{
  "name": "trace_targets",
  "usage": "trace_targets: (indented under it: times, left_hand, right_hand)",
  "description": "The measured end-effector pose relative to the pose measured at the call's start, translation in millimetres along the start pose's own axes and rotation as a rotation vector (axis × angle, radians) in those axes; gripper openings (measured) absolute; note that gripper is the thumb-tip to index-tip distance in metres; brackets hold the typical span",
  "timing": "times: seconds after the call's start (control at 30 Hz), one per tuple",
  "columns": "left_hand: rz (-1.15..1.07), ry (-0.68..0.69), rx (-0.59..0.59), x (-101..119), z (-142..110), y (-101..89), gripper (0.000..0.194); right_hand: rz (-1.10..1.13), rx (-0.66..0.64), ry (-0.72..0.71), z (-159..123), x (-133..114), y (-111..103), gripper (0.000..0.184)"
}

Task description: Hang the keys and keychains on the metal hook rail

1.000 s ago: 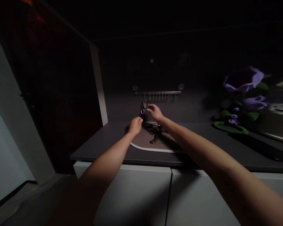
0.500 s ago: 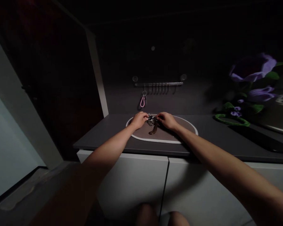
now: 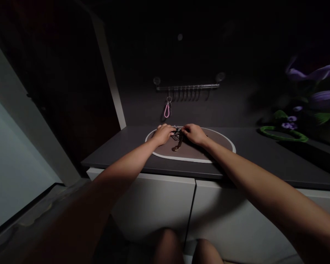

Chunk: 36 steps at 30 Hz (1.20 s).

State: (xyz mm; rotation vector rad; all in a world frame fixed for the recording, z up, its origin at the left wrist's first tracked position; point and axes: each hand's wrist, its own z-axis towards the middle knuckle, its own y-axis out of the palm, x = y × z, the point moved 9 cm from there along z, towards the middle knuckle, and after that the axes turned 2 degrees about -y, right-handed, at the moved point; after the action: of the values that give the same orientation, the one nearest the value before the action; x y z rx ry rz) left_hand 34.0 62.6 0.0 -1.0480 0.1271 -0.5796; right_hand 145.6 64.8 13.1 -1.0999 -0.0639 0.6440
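Metal keys (image 3: 177, 132) pinched between both hands above an oval mat (image 3: 198, 154).
The left hand (image 3: 162, 134) and right hand (image 3: 194, 134) grasp the bunch from either side, fingers closed, a brown fob (image 3: 177, 147) hanging onto the mat on a dark countertop (image 3: 112, 161). A pink loop keychain (image 3: 167, 111) hangs from a hook rail (image 3: 187, 87) behind.

I could pass over the counter (image 3: 121, 156) between the mat (image 3: 209, 154) and the green loop (image 3: 283, 139), but the hook rail (image 3: 187, 87) and pink strap (image 3: 167, 111) hung behind.
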Motion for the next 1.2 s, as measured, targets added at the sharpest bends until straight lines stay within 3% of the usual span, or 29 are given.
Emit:
trace_targets:
  times: [0.37, 0.57, 0.77, 0.97, 1.2]
  left_hand:
    - [0.048, 0.008, 0.016, 3.6, -1.4, -4.7, 0.021]
    - [-0.023, -0.023, 0.083, 3.5, 0.4, -13.5, 0.022]
    - [-0.431, -0.131, 0.164, -3.0, 3.3, -18.8, 0.018]
    - [-0.997, -0.287, 0.073, -12.0, 1.9, 2.7, 0.015]
    - [-1.262, -0.376, 0.022, -16.2, -0.2, 14.7, 0.01]
  right_hand:
    - [0.006, 0.002, 0.025, 1.6, -1.7, -2.3, 0.02]
    - [-0.014, 0.017, -0.016, 2.4, -6.1, -4.2, 0.018]
    - [0.008, 0.055, -0.078, 1.9, -11.2, -6.4, 0.018]
    - [0.184, 0.132, -0.093, 1.1, -13.0, -14.1, 0.016]
    - [0.422, 0.165, -0.078, 4.1, -5.1, -13.8, 0.018]
